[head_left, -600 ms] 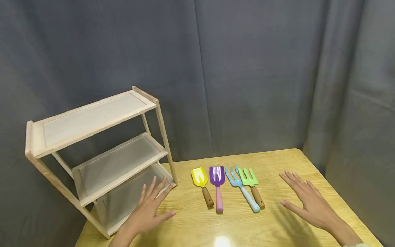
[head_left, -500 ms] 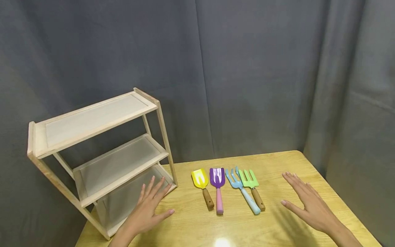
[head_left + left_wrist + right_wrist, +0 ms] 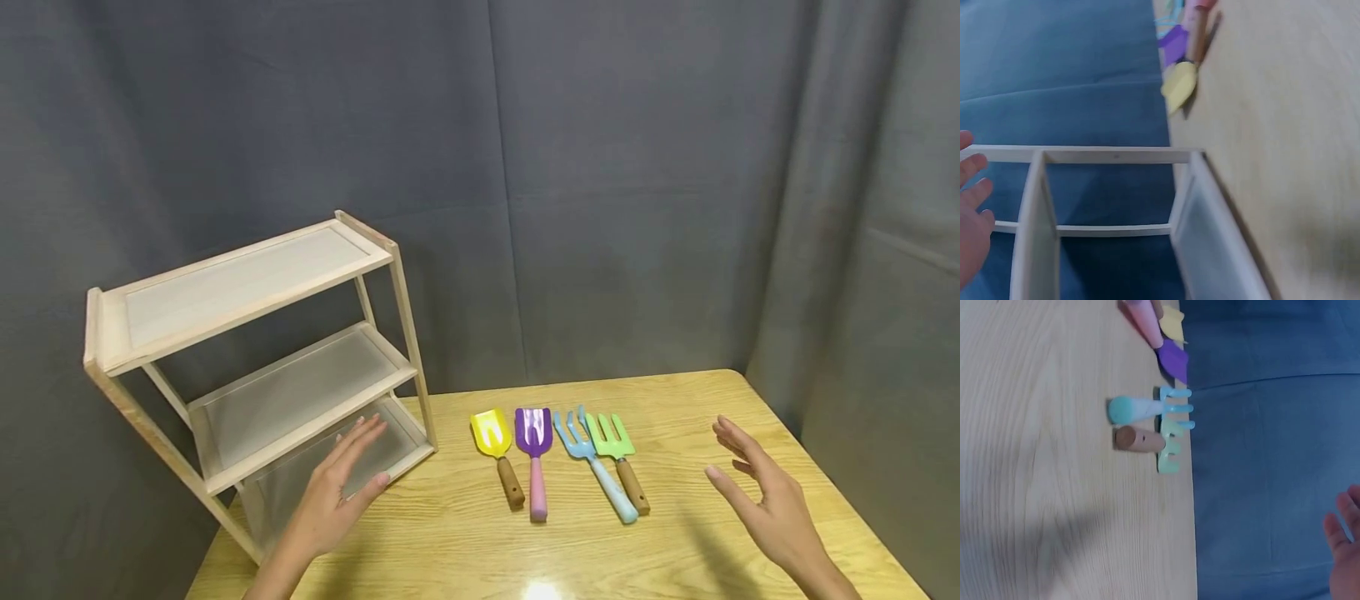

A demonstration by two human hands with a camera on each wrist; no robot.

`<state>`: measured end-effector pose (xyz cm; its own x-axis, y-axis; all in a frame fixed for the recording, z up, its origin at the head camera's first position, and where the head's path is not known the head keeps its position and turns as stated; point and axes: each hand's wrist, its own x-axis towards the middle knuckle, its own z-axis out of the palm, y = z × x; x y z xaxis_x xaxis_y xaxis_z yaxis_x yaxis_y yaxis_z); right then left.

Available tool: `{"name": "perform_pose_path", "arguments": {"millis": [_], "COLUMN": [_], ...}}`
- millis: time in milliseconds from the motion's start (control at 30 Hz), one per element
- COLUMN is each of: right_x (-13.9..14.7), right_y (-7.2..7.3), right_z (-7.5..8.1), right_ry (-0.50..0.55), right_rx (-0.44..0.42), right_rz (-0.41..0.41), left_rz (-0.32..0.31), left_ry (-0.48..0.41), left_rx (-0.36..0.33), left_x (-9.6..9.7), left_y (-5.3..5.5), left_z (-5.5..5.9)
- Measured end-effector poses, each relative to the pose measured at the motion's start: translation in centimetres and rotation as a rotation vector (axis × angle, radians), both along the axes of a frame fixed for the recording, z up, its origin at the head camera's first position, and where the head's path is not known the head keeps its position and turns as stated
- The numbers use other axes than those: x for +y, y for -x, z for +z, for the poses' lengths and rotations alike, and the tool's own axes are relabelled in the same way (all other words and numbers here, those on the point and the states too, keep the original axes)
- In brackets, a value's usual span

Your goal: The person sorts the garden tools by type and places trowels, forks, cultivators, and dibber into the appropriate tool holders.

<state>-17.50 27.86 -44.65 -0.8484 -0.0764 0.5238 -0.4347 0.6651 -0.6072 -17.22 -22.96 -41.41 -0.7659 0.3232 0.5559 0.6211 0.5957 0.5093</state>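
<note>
Scoops (image 3: pixel 533 437) — two; forks (image 3: pixel 617 447) — two

- The left hand (image 3: pixel 330 502) is raised, its fingers (image 3: pixel 351 447) extended close together and its thumb (image 3: pixel 370 487) held apart.
- The right hand (image 3: pixel 776 504), well apart from it, is also raised, fingers slightly bent, thumb spread away.
- Both bare forearms reach in from the bottom edge of the head view, angled slightly inward.

The left hand (image 3: pixel 326 504) hides part of the rack's (image 3: pixel 243 287) bottom shelf (image 3: pixel 405 439); the right wrist view's edges cut off the right hand (image 3: pixel 1346 553) and the pink handle's (image 3: pixel 1145 325) end.
</note>
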Motion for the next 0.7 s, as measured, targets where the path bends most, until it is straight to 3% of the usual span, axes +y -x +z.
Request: {"name": "perform_pose_path", "arguments": {"millis": [100,333,567,700], "right_x": [-0.5,-1.5,-2.4,-2.6], "right_y": [0.2,0.7,0.8,1.0], "right_z": [0.0,-0.8,-1.3,-1.8], "right_ry": [0.055,0.166,0.226,0.246], "right_rx": [0.015,0.015,-0.017,-0.034], "right_rz": [-0.014,-0.033,-0.062,-0.104], "left_rz": [0.021,0.072,0.120,0.092], "left_ry": [-0.019,-0.075,-0.067,-0.100], "left_rx": [0.013,0.125,0.074,0.176], "left_x": [-0.6,-1.6,-2.8,-2.5], "left_y": [-0.5,-1.3,-2.4,-3.5], "left_z": [1.0,3.5,6.7,9.0]}}
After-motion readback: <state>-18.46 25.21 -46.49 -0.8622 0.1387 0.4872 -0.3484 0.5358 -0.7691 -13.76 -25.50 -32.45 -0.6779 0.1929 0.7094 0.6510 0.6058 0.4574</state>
